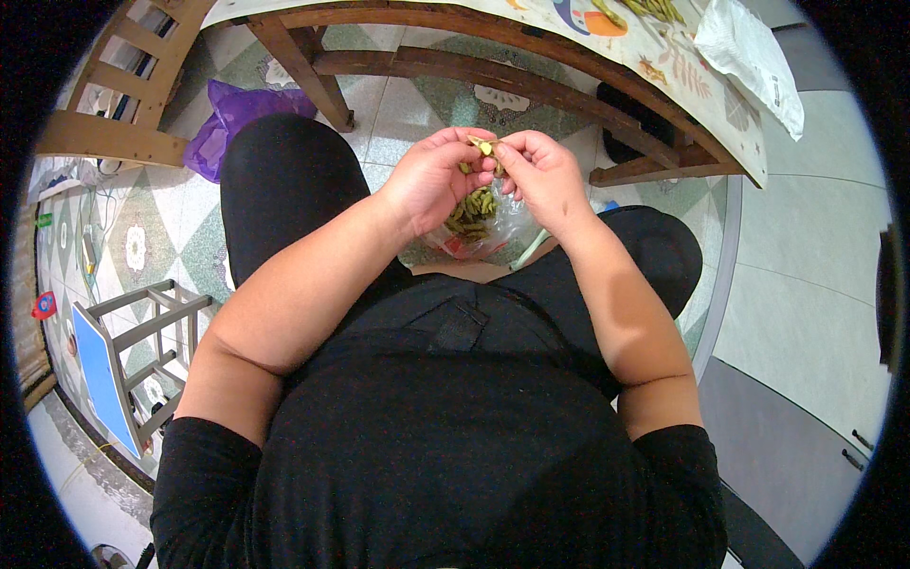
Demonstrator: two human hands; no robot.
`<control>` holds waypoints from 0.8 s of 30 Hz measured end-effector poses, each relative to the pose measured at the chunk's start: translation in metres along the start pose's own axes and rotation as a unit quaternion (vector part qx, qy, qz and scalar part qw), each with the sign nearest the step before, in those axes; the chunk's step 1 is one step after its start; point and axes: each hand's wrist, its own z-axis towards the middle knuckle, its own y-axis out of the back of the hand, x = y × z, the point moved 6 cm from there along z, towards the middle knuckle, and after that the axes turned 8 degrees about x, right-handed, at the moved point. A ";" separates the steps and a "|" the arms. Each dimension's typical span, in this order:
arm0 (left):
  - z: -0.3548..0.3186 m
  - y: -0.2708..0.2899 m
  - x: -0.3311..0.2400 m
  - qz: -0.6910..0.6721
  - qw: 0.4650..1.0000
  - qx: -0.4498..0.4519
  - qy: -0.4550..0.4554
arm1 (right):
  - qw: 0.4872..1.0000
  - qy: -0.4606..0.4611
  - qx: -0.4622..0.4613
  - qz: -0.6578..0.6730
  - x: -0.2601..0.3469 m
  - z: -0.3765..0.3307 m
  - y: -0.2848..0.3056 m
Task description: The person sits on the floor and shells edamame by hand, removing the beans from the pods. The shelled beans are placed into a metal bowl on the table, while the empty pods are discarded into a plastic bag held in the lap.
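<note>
My left hand (427, 180) and my right hand (545, 180) meet above my lap, fingers closed in a pinch. Between their fingertips is a small yellow-green bean pod (486, 148); a pale part of it shows at the thumbs. More green shows under the left fingers, too small to make out. Right below the hands, between my knees, a clear plastic bag (498, 243) stands open with several green bean pods (471, 216) inside. The hands cover the bag's far side.
Ahead stands a wooden table (455, 64) under a patterned cloth, bearing more bean pods (654, 9) and a white plastic package (751, 64). A purple bag (227, 119) lies beside my left knee. Further left are a blue-topped stool (104, 379) and a wooden chair (114, 133). Pale cabinets (806, 247) line the right.
</note>
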 end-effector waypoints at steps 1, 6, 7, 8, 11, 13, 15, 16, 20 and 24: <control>0.000 0.001 0.000 0.000 1.000 -0.001 0.000 | 1.000 0.001 -0.001 -0.012 0.001 0.000 0.000; -0.001 -0.002 -0.001 -0.040 0.999 -0.025 0.007 | 0.996 0.042 -0.018 -0.075 0.007 -0.001 -0.001; -0.002 -0.002 -0.002 -0.038 0.999 -0.028 0.007 | 0.996 0.046 -0.015 -0.073 0.007 -0.001 -0.001; -0.002 -0.002 -0.002 -0.035 0.999 -0.031 0.008 | 0.996 0.049 -0.012 -0.071 0.008 -0.001 -0.002; -0.002 -0.001 -0.001 -0.007 1.000 -0.017 0.016 | 0.992 0.063 -0.005 -0.108 0.008 0.000 0.000; -0.002 -0.001 -0.001 -0.005 1.000 -0.011 0.012 | 0.987 0.074 -0.011 -0.145 0.005 0.001 0.003; -0.001 0.000 0.000 -0.005 1.000 -0.007 0.011 | 0.979 0.085 -0.025 -0.181 0.003 0.002 0.005; 0.000 0.002 0.000 -0.007 1.000 -0.005 0.012 | 0.989 0.055 -0.028 -0.134 0.002 0.002 0.006; -0.002 -0.004 -0.003 -0.010 0.999 -0.031 -0.001 | 1.000 -0.008 -0.027 0.013 0.000 0.001 0.004; 0.001 0.004 0.008 0.054 0.998 -0.016 0.039 | 0.999 -0.009 -0.011 0.050 -0.003 0.001 0.003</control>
